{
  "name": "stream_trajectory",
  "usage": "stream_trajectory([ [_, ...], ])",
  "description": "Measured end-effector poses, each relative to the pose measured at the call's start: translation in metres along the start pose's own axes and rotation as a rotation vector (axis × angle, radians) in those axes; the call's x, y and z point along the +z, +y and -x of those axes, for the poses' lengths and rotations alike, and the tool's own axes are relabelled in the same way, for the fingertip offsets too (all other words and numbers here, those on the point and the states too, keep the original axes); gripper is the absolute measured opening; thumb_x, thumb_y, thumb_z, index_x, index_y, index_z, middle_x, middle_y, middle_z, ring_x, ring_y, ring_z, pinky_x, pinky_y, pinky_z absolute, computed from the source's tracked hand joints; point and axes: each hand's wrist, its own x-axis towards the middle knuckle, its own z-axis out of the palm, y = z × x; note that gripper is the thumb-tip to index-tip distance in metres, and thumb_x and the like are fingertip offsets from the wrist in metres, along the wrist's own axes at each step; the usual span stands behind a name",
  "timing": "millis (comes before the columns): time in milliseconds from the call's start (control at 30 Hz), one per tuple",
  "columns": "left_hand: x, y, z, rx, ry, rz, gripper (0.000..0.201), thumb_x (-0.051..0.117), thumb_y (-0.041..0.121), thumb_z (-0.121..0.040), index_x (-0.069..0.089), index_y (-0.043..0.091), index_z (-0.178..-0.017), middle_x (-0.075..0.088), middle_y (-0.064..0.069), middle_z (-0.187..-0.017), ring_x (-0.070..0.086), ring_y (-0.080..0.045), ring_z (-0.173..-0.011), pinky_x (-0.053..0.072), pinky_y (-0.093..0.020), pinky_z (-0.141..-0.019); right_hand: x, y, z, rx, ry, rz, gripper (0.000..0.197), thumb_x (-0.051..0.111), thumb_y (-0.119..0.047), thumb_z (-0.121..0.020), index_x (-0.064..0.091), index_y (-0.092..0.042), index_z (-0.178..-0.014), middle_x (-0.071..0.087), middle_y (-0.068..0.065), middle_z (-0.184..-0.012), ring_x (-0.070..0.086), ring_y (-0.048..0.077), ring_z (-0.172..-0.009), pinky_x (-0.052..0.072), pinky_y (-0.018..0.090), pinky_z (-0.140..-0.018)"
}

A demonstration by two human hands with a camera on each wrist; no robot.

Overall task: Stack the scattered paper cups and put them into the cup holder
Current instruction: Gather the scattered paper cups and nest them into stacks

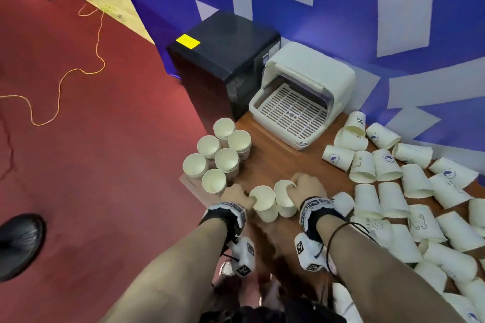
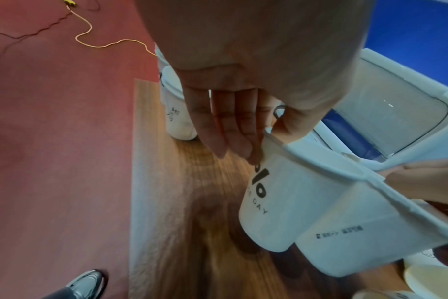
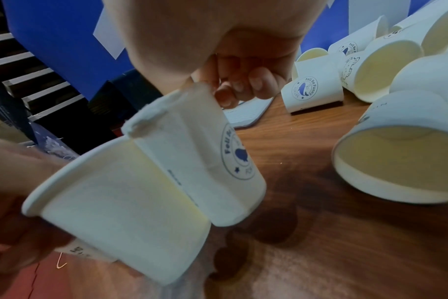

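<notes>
My left hand (image 1: pixel 246 198) pinches the rim of an upright white paper cup (image 1: pixel 262 204), printed "%" and "DAY" in the left wrist view (image 2: pixel 269 202). My right hand (image 1: pixel 292 185) pinches the rim of a second cup (image 1: pixel 284 202), which bears a blue round logo (image 3: pixel 207 153). Both cups are held side by side, touching, just above the wooden table (image 1: pixel 273 162). Several stacks of cups (image 1: pixel 219 157) stand at the table's left corner. Many loose cups (image 1: pixel 393 191) lie scattered on the right. The white cup holder (image 1: pixel 301 102) sits open at the back, its grid tray bare.
A black cabinet (image 1: pixel 225 60) with a yellow label stands behind the table's left end. Red carpet (image 1: pixel 105 139) with an orange cord lies to the left, and a black shoe (image 1: pixel 21 241) is near the lower left. A blue and white wall backs the table.
</notes>
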Motion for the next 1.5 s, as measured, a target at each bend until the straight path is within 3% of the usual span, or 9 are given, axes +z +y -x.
stream_trajectory([
  [167,-0.010,-0.029,0.008,0.025,-0.020,0.128,0.033,0.050,0.032,-0.055,0.064,0.011,-0.075,0.062,-0.004,-0.063,0.068,-0.032,-0.067,0.056,-0.035,-0.061,0.013,-0.021,0.021,0.033,0.029,-0.031,0.028,0.053,-0.023,-0.087,0.067,-0.021,-0.112,0.068,0.011,-0.106,0.064,0.031,-0.098,0.055,0.034,-0.076],
  [333,-0.039,-0.060,0.010,0.109,-0.016,0.162,0.005,0.056,0.032,-0.069,0.060,0.028,-0.068,0.069,0.004,-0.074,0.068,-0.021,-0.072,0.054,-0.027,-0.065,0.025,-0.046,0.045,0.114,0.124,-0.114,0.023,0.055,-0.023,-0.085,0.068,-0.025,-0.105,0.069,0.008,-0.102,0.064,0.029,-0.093,0.052,0.030,-0.071],
  [533,-0.083,-0.098,0.007,0.112,0.146,0.284,0.008,0.060,0.027,-0.076,0.064,0.022,-0.081,0.068,0.000,-0.073,0.065,-0.024,-0.072,0.054,-0.028,-0.067,0.042,-0.087,0.069,0.163,0.225,-0.239,0.019,0.055,-0.019,-0.085,0.068,-0.022,-0.097,0.069,0.010,-0.094,0.063,0.028,-0.084,0.052,0.031,-0.069],
  [600,-0.099,-0.110,0.007,0.087,0.218,0.319,0.009,0.061,0.023,-0.078,0.067,0.019,-0.083,0.068,-0.004,-0.079,0.062,-0.027,-0.075,0.048,-0.026,-0.064,0.047,-0.099,0.075,0.175,0.261,-0.279,0.018,0.055,-0.019,-0.085,0.067,-0.022,-0.097,0.069,0.009,-0.096,0.062,0.028,-0.085,0.049,0.029,-0.069],
  [667,-0.109,-0.120,0.006,0.074,0.242,0.383,0.009,0.060,0.024,-0.076,0.067,0.020,-0.080,0.070,-0.006,-0.083,0.064,-0.029,-0.077,0.052,-0.029,-0.066,0.050,-0.106,0.082,0.185,0.282,-0.305,0.018,0.055,-0.019,-0.085,0.067,-0.022,-0.098,0.068,0.008,-0.098,0.062,0.028,-0.089,0.050,0.029,-0.072],
  [733,-0.111,-0.128,0.001,0.062,0.262,0.450,0.012,0.055,0.028,-0.066,0.063,0.020,-0.069,0.072,-0.007,-0.075,0.069,-0.032,-0.072,0.060,-0.039,-0.066,0.053,-0.110,0.086,0.195,0.293,-0.315,0.017,0.055,-0.018,-0.085,0.066,-0.023,-0.096,0.068,0.008,-0.097,0.062,0.027,-0.087,0.049,0.029,-0.071],
  [833,-0.104,-0.140,-0.014,0.032,0.284,0.499,0.020,0.048,0.027,-0.055,0.060,0.016,-0.066,0.071,-0.011,-0.065,0.071,-0.034,-0.066,0.060,-0.050,-0.059,0.054,-0.113,0.093,0.216,0.305,-0.313,0.019,0.054,-0.018,-0.084,0.067,-0.023,-0.096,0.068,0.009,-0.097,0.061,0.027,-0.085,0.050,0.029,-0.072],
  [1333,-0.087,-0.137,-0.023,-0.028,0.209,0.502,0.023,0.047,0.027,-0.056,0.062,0.017,-0.070,0.072,-0.006,-0.067,0.072,-0.031,-0.067,0.062,-0.043,-0.065,0.052,-0.104,0.097,0.223,0.282,-0.281,0.015,0.054,-0.017,-0.084,0.066,-0.023,-0.090,0.068,0.006,-0.089,0.063,0.025,-0.080,0.045,0.027,-0.062],
  [1500,-0.068,-0.147,-0.044,-0.075,0.196,0.483,0.018,0.058,0.032,-0.068,0.060,0.015,-0.064,0.072,-0.007,-0.063,0.065,-0.029,-0.052,0.061,-0.047,-0.059,0.045,-0.106,0.089,0.212,0.321,-0.331,0.015,0.055,-0.018,-0.085,0.068,-0.023,-0.092,0.067,0.005,-0.089,0.060,0.024,-0.079,0.041,0.025,-0.060],
])
